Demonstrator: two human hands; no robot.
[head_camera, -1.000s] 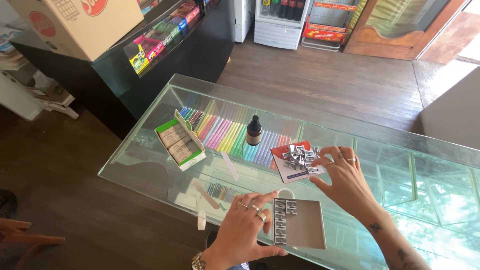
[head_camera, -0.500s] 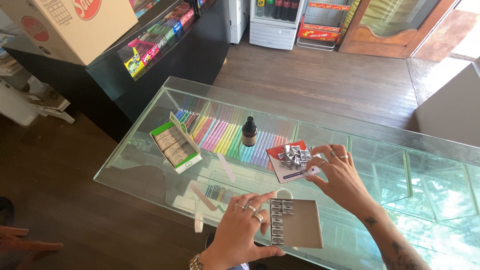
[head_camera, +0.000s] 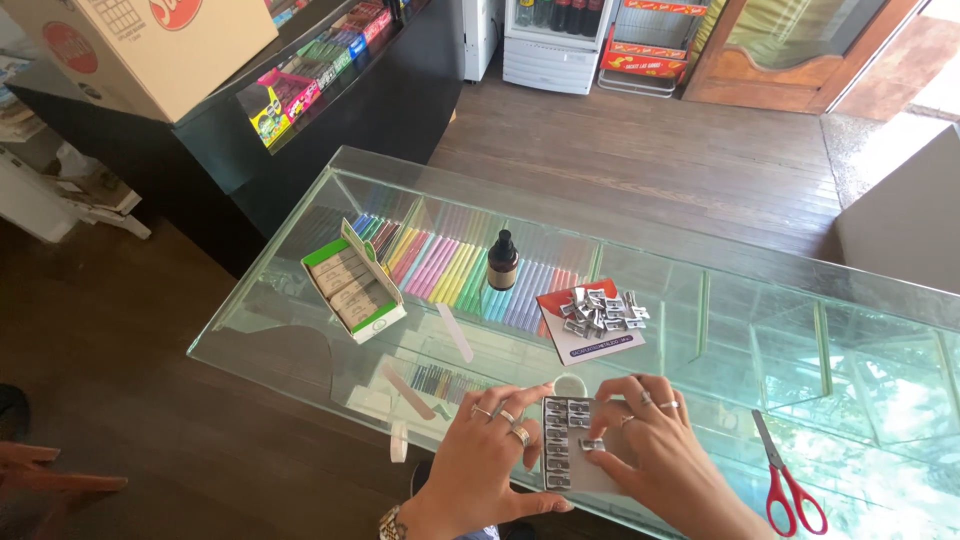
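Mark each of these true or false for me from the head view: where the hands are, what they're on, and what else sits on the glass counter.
1. Both hands are at the grey tray of small metal sharpeners. True: the left hand holds its left edge, and the right hand sets a sharpener on it.
2. The loose pile of sharpeners lies on a red and white card. True.
3. The red-handled scissors are in the right hand. False: they lie on the glass counter, right of that hand.
4. The dark dropper bottle lies on its side. False: it stands upright.
5. The green and white box is closed. False: its lid is up.
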